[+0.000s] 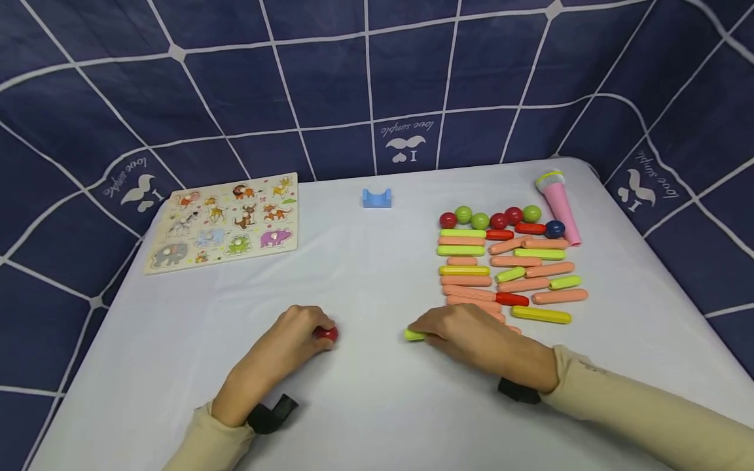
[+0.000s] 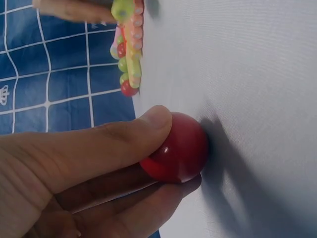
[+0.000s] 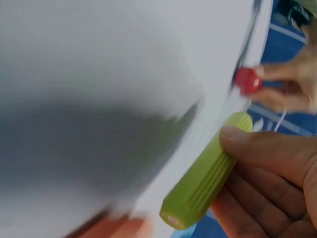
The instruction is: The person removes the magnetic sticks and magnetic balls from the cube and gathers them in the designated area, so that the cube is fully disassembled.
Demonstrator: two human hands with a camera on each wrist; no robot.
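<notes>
A glossy red ball (image 2: 184,148) is pinched between the thumb and fingers of my left hand (image 1: 287,343), at or just above the white tabletop. In the right wrist view, my right hand (image 3: 270,183) grips a light green ridged stick (image 3: 203,181) between thumb and fingers. The head view shows only one end of that stick, left of the fingertips. Rows of salmon, green, yellow and red sticks (image 1: 468,280) lie beyond and to the right of the right hand. Its knuckles cover part of the nearest salmon sticks.
Red and green balls (image 1: 480,221) and a dark blue ball (image 1: 555,229) line the back of the rows. A pink toy microphone (image 1: 559,208) lies at the far right. A blue cradle-shaped block (image 1: 377,199) stands at the back; a wooden animal puzzle board (image 1: 226,224) lies back left.
</notes>
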